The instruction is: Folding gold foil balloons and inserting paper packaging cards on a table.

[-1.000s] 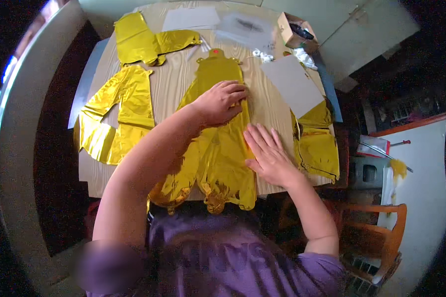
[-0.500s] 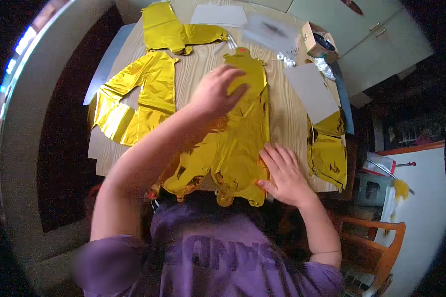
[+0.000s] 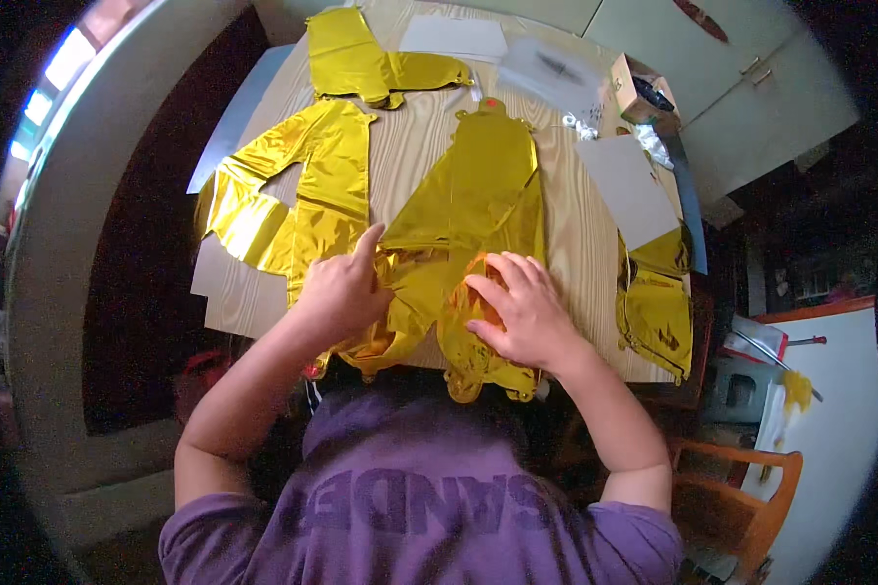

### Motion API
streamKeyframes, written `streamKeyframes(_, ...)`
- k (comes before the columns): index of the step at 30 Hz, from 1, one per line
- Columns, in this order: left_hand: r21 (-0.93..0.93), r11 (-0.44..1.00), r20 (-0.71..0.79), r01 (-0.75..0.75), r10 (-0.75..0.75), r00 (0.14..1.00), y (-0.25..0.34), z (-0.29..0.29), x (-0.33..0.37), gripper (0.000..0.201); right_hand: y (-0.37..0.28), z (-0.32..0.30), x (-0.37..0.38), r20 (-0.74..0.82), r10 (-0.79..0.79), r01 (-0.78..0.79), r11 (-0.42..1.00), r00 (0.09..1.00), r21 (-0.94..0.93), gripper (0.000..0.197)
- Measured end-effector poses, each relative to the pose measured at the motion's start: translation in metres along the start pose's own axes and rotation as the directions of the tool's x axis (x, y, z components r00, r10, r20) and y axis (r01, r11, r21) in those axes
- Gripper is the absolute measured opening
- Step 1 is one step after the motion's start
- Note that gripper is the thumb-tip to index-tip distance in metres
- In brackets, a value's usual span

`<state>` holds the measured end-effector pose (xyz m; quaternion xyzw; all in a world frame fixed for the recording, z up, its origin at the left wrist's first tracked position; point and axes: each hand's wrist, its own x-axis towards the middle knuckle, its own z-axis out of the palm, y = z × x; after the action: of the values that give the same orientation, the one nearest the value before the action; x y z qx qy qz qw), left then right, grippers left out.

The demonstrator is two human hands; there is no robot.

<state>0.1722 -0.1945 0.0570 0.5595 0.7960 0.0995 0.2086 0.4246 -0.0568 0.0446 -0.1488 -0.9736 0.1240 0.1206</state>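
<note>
A flat gold foil balloon [image 3: 473, 185] lies on the wooden table in front of me, with round tabs on its edges and a red dot at its far end. My left hand [image 3: 341, 292] rests at the left edge of its near half, index finger stretched out and the others partly bent. Fingers spread, my right hand [image 3: 522, 307] lies on the near right part, where the foil reflects orange. Both hands touch the foil without visibly gripping it. The balloon's nearest lobes reach the table's front edge, close to my body.
Another gold foil balloon [image 3: 322, 195] lies at left, and a folded one [image 3: 351, 58] behind it. A third [image 3: 658, 302] sits at right, partly under a white sheet [image 3: 629, 190]. Farther back are white paper [image 3: 454, 37], a clear plastic bag [image 3: 546, 73] and a small box [image 3: 639, 88].
My left hand has come back from the balloon's far part to its near left edge. My right hand has shifted from the right edge onto the foil. The near part looks more creased.
</note>
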Motion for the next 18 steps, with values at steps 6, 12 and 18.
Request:
streamKeyframes(6,-0.648,0.761,0.148,-0.022,0.154,0.977,0.03,-0.039,0.009,0.085,-0.003,0.001,-0.001,0.019,0.018,-0.018,1.0,1.0,0.001,0.053)
streamKeyframes(12,-0.918,0.355,0.066,-0.177,0.577,0.814,0.069,-0.02,0.02,0.075,-0.004,-0.015,0.004,0.17,0.231,-0.282,0.868,0.958,0.41,0.056)
streamKeyframes(18,-0.341,0.735,-0.439,-0.586,0.427,0.791,0.021,0.026,0.068,0.035,0.025,-0.023,-0.005,-0.255,0.09,-0.081,0.996,0.963,0.046,0.046)
